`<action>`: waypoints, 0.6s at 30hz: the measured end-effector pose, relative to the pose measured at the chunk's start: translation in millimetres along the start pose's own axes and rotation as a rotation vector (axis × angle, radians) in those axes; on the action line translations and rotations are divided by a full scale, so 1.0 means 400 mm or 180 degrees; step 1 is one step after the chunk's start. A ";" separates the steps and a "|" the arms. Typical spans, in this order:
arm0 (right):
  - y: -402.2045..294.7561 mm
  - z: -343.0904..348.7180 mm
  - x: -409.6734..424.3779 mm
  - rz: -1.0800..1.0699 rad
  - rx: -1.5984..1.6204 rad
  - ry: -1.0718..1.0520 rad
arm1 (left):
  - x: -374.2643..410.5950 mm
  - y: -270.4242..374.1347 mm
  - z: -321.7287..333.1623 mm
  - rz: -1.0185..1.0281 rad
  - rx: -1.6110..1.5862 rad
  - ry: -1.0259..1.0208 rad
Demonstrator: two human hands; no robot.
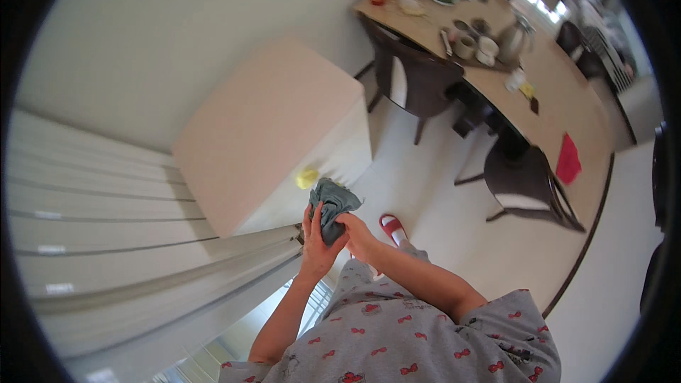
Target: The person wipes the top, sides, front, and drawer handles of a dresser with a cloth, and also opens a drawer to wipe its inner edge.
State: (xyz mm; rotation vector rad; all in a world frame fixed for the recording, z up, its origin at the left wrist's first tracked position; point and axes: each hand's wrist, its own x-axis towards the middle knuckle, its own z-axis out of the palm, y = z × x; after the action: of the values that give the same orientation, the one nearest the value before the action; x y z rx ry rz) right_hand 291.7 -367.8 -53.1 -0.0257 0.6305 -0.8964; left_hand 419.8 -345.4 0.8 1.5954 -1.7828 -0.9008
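Both of my hands are on a bunched grey-green cloth (331, 203) in front of my body. My left hand (318, 249) holds its left and lower side, with the fingers spread over the folds. From the right, my right hand (360, 236) grips the cloth near its lower edge. Folds hide whether anything is inside it. Just beyond the cloth, a yellow object (307, 177) is against the pale front of a box-like cabinet (276, 111) with a pinkish top. The end of a white door panel (255, 242) lies close to my left hand.
White slatted panels (106, 197) line the left side. At the right stands a long wooden table (564, 96) holding a tray of cups, a metal jug (513, 40), bottles and a red cloth (569, 159). Dark chairs (513, 181) stand along its near side.
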 end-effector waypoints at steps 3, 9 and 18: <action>-0.026 -0.026 -0.086 -0.0319 0.0360 -0.0331 | 0.019 0.038 0.062 0.0079 -0.0217 -0.0088; 0.029 -0.144 -0.206 -0.0391 -0.0075 0.0256 | -0.019 -0.058 0.182 0.0009 -0.1409 -0.0981; 0.182 -0.450 -0.429 -0.0943 -0.3359 0.0759 | -0.103 -0.125 0.228 -0.1138 -0.1202 -0.0888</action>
State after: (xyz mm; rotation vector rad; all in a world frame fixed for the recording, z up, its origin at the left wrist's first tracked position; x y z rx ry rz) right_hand 171.7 -153.1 -134.7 -0.9907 1.2904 -0.7628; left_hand 382.9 -297.9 -93.4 1.6162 -1.4000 -1.5907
